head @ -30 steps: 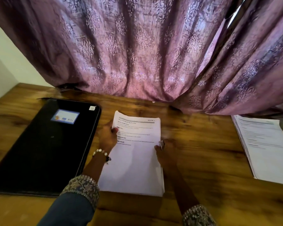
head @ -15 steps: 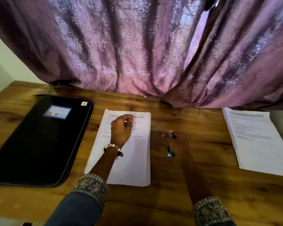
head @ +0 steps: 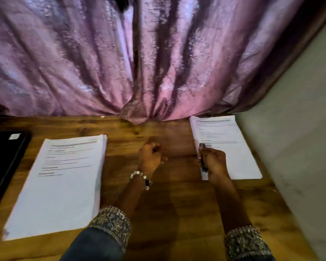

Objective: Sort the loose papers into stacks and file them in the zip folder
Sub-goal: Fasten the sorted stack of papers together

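My left hand (head: 151, 158) hangs over bare wood, fingers curled, holding nothing I can make out; my right hand (head: 214, 162) grips a dark pen (head: 203, 159) at the near left edge of the right paper stack (head: 231, 146). Far left, the black zip folder (head: 5, 161) lies flat with a white sticker. Beside it rests the left paper stack (head: 58, 183); its print is too blurred to read. Wooden table (head: 169, 208), purple curtain (head: 139, 57) behind, pale wall (head: 297, 129) right.
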